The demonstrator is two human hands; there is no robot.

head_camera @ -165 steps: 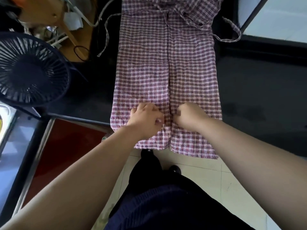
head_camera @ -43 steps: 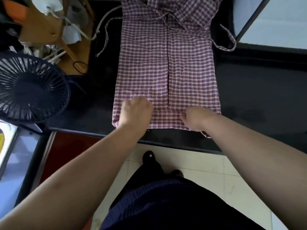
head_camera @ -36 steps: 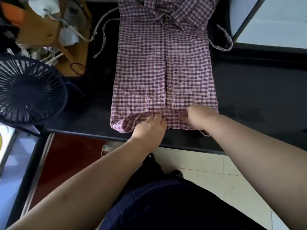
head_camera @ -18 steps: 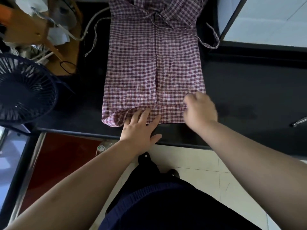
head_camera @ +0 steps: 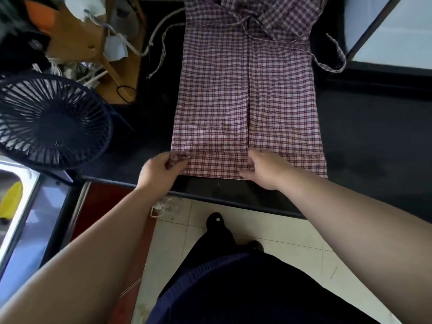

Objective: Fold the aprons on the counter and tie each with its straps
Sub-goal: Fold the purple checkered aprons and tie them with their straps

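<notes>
A red-and-white checked apron (head_camera: 247, 94) lies lengthwise on the black counter (head_camera: 374, 136), its sides folded in to meet at a centre seam. Its near hem is turned up into a narrow band along the counter's front edge. My left hand (head_camera: 161, 171) pinches the left corner of that band between thumb and fingers. My right hand (head_camera: 264, 169) grips the band near the middle, fingers curled onto the cloth. One strap (head_camera: 336, 57) loops off the far right side, and another strap (head_camera: 161, 50) trails off the far left.
A dark fan (head_camera: 49, 120) stands left of the apron. Behind it lies a cluttered wooden surface (head_camera: 93, 43) with white cables. A metal sink (head_camera: 14, 202) with something yellow is at the lower left. A pale window sill (head_camera: 397, 31) borders the far right.
The hanging hem has been turned up onto the counter as a narrow band. My left hand moved from the middle out to the band's left corner; my right hand shifted left to the middle.
</notes>
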